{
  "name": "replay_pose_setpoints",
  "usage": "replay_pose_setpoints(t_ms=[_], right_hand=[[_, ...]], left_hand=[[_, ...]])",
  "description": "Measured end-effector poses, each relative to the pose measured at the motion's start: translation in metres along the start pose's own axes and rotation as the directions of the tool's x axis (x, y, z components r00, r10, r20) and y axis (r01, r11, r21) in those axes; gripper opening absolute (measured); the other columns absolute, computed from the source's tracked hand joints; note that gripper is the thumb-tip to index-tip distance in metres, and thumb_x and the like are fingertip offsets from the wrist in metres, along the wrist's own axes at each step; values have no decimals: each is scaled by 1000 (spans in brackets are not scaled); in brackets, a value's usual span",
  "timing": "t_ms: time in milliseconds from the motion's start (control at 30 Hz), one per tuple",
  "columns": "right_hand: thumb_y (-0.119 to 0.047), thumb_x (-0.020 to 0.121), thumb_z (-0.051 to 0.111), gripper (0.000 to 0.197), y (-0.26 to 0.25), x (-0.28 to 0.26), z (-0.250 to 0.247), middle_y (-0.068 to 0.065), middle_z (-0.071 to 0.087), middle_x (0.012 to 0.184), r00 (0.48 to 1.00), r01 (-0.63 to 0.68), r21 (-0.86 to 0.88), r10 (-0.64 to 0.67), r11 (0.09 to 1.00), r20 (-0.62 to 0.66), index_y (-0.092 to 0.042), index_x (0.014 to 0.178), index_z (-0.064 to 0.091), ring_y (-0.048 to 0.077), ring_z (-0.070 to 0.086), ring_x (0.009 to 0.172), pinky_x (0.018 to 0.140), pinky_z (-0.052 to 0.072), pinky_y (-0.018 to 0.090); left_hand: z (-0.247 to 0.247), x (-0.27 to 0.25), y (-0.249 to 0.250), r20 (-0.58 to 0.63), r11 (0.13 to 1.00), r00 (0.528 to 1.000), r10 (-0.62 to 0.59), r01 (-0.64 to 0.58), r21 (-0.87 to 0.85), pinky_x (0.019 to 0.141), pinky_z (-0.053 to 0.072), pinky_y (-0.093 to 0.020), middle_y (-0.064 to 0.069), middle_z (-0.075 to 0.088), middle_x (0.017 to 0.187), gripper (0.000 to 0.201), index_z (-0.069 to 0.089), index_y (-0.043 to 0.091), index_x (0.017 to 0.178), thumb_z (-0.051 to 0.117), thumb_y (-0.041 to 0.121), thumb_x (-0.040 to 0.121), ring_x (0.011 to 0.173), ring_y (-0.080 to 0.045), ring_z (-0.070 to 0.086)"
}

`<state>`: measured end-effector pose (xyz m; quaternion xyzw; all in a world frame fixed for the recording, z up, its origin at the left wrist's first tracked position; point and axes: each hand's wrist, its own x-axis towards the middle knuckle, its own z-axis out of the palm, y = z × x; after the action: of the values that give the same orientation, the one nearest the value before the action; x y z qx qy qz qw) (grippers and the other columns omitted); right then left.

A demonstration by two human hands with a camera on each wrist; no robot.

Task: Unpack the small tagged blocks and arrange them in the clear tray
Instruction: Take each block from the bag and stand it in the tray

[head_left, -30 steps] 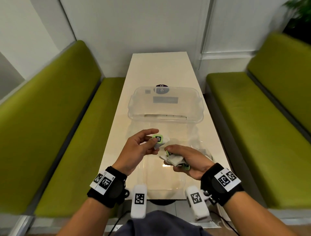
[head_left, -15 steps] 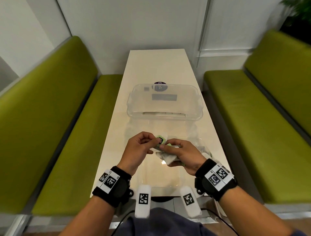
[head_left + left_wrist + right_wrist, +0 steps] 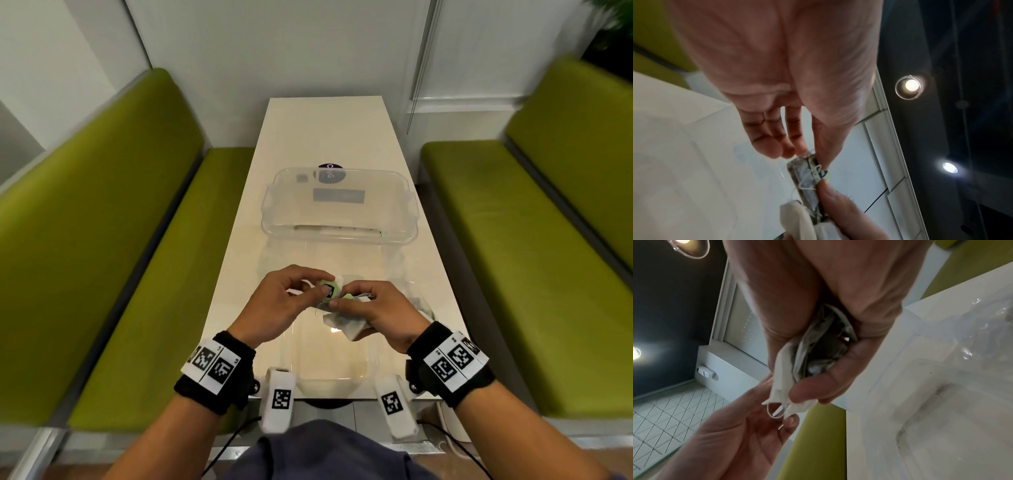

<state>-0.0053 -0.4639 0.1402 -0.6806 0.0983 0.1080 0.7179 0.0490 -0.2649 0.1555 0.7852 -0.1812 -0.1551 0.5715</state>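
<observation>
Small green-edged tagged block (image 3: 329,291), pinched by left hand (image 3: 279,305) and right hand (image 3: 380,313) above cream counter (image 3: 325,130). Crumpled white wrappers (image 3: 344,325) bunched in right palm. Clear plastic tray (image 3: 407,219) well beyond. Risk: snagged wrapper thread, block slipping onto counter.

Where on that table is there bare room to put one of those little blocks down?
The far table beyond the clear tray is bare, and so are the strips on either side of the tray. It is crowded near the person: the left hand and right hand work a block over clear plastic sheeting.
</observation>
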Motion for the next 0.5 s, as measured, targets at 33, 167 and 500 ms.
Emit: replay_pose_setpoints(t_ms=[33,167,500], right_hand=[[-15,82,83,20,0,0,-1,4,70,88,1000,-4,7,4,1000,6,-2,94,75,15,72,71,56,56,31],[-16,82,83,15,2,-1,-3,1,71,87,1000,-17,34,16,999,15,-6,91,76,15,72,72,57,56,31],[-18,81,83,18,7,0,-1,7,72,85,998,-35,62,38,997,-51,-7,95,77,19,72,72,57,56,32]], left_hand=[[0,0,1,-18,999,1000,11,-11,46,82,54,-26,5,69,109,16,80,31,105,77,23,91,90,-12,64],[-2,0,6,-74,996,997,19,-12,93,75,50,-22,7,69,99,12,80,30,96,77,20,90,85,-13,61],[4,-3,11,-59,979,993,-104,92,-182,71,60,-27,-17,73,88,33,74,15,120,67,-3,94,70,-21,71]])
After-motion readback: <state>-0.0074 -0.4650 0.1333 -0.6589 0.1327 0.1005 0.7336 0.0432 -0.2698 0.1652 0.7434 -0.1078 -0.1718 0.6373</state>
